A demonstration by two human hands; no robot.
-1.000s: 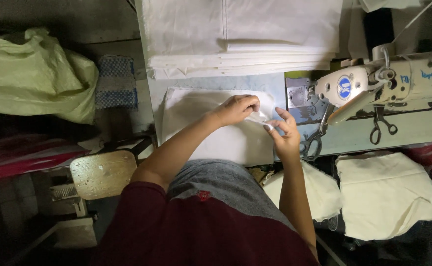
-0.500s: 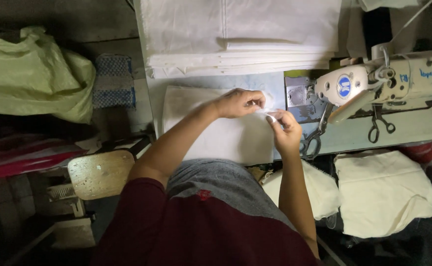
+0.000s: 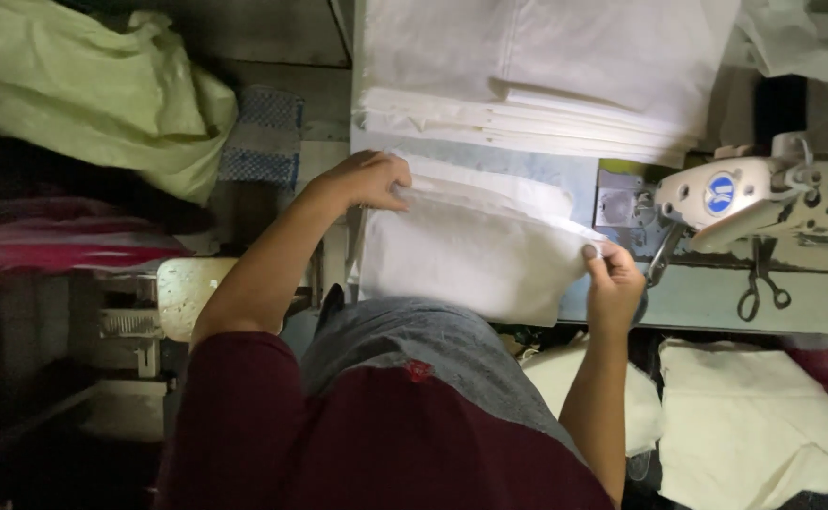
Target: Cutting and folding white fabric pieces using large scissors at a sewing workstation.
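While hands grip its corners, white cloth piece (image 3: 470,255), folded, flat

The tabletop (image 3: 707,302) is pale blue-grey. On it lies a white cloth piece (image 3: 475,250), which hangs a little over the near edge. Behind it is a stack of folded white cloth (image 3: 527,85). At the right stands a white sewing machine (image 3: 763,194), with scissors (image 3: 761,283) just beside it.
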